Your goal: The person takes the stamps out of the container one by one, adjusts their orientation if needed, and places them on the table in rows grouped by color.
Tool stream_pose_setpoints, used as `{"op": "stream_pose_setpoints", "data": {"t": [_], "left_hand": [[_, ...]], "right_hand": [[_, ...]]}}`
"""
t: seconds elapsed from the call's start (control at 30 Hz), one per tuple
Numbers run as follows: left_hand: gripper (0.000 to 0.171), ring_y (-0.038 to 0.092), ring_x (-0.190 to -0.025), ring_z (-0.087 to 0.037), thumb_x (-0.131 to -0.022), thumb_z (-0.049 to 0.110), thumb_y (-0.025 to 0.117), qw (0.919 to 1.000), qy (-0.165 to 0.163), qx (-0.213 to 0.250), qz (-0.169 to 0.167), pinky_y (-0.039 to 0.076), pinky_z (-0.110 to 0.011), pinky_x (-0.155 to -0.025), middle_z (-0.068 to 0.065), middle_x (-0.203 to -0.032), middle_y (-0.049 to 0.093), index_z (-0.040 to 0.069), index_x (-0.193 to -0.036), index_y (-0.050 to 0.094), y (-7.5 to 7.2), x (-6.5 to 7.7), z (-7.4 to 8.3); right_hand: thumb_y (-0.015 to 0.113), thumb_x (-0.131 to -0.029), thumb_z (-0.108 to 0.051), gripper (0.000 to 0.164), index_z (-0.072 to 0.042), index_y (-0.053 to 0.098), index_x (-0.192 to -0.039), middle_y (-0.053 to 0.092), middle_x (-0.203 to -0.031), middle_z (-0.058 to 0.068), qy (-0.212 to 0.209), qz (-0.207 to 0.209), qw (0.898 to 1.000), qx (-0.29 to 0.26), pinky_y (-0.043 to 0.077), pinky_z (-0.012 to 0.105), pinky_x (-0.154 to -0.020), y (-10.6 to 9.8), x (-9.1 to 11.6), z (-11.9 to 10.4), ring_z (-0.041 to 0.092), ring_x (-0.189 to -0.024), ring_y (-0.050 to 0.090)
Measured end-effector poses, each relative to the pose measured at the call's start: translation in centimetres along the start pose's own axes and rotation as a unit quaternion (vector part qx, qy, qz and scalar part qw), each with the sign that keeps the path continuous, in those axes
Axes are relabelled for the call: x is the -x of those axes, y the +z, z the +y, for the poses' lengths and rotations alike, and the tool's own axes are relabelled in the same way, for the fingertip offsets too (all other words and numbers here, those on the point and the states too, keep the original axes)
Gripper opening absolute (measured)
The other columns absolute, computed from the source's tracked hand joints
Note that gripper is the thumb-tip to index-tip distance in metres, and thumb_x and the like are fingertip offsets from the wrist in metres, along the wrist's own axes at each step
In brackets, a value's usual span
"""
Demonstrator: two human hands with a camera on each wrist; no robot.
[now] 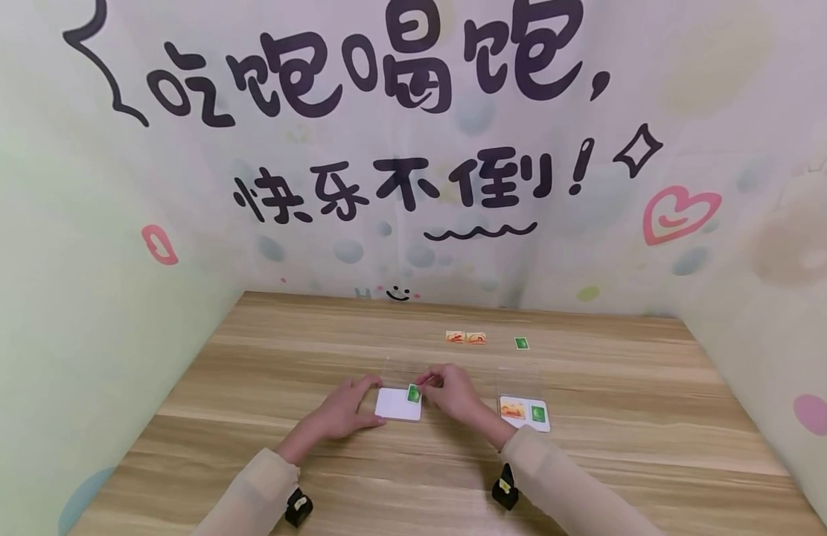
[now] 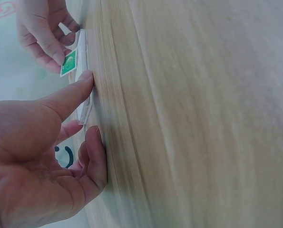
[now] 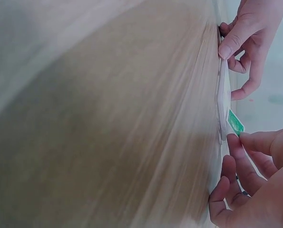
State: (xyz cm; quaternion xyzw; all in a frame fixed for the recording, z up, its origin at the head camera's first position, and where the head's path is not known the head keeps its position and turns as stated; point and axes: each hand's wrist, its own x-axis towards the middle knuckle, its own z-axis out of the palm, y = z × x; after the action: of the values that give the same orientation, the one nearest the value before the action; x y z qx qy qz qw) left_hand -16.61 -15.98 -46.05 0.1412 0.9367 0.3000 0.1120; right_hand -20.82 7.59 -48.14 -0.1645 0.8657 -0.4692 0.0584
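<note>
A small flat clear plastic case with a white insert lies on the table, its transparent lid raised at the back. My left hand grips its left side, thumb at the near edge and a finger at the far edge. With thumb and fingertip my right hand pinches a green stamp with a white border. In the right wrist view that stamp stands tilted, one end close over the insert. The left wrist view has the left thumb on the case's edge.
To the right stands a second open case holding an orange stamp and a green one. Farther back lie two orange stamps side by side and a lone green stamp. A printed cloth wall borders the wooden table.
</note>
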Motion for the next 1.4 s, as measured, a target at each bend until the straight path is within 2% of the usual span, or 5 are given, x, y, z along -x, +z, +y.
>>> {"op": "stream_pose_setpoints", "data": {"t": [0.17,0.57,1.23,1.4], "left_hand": [[0.057,0.054,-0.099,-0.028,-0.09,0.025,0.086,1.0,0.002,0.0,0.0,0.051,-0.054,-0.091,-0.02,-0.118,0.06,0.009,-0.136,0.056,0.0,0.0,0.0],[0.058,0.055,-0.101,-0.03,-0.09,0.025,0.086,0.9999,-0.01,0.003,0.001,0.051,-0.056,-0.093,-0.021,-0.121,0.059,0.01,-0.138,0.057,0.0,0.1,0.1],[0.056,0.052,-0.097,-0.027,-0.09,0.025,0.086,1.0,-0.004,0.002,0.002,0.05,-0.052,-0.089,-0.02,-0.118,0.059,0.01,-0.136,0.057,0.1,0.0,-0.1],[0.058,0.052,-0.098,-0.027,-0.09,0.025,0.086,1.0,-0.002,0.005,0.001,0.05,-0.053,-0.089,-0.021,-0.118,0.059,0.009,-0.137,0.057,0.1,0.0,-0.1]], "right_hand": [[0.07,-0.098,0.001,0.009,-0.001,0.079,-0.099,0.072,-0.088,0.005,0.015,-0.008,1.0,-0.001,0.045,0.022,-0.059,-0.2,0.0,-0.3,0.013,-0.074,0.056],[0.071,-0.096,0.004,0.007,0.0,0.078,-0.098,0.073,-0.09,0.008,0.009,-0.001,1.0,-0.008,0.045,0.023,-0.061,-0.7,-0.4,-0.7,0.013,-0.076,0.056],[0.07,-0.098,0.0,0.007,-0.001,0.078,-0.098,0.073,-0.09,0.007,0.019,-0.007,1.0,0.009,0.047,0.024,-0.062,-2.4,-1.0,-0.2,0.014,-0.078,0.06],[0.071,-0.097,0.0,0.007,-0.001,0.078,-0.097,0.075,-0.094,0.01,-0.002,0.003,1.0,0.03,0.049,0.025,-0.065,-2.9,-1.2,0.3,0.015,-0.082,0.064]]}}
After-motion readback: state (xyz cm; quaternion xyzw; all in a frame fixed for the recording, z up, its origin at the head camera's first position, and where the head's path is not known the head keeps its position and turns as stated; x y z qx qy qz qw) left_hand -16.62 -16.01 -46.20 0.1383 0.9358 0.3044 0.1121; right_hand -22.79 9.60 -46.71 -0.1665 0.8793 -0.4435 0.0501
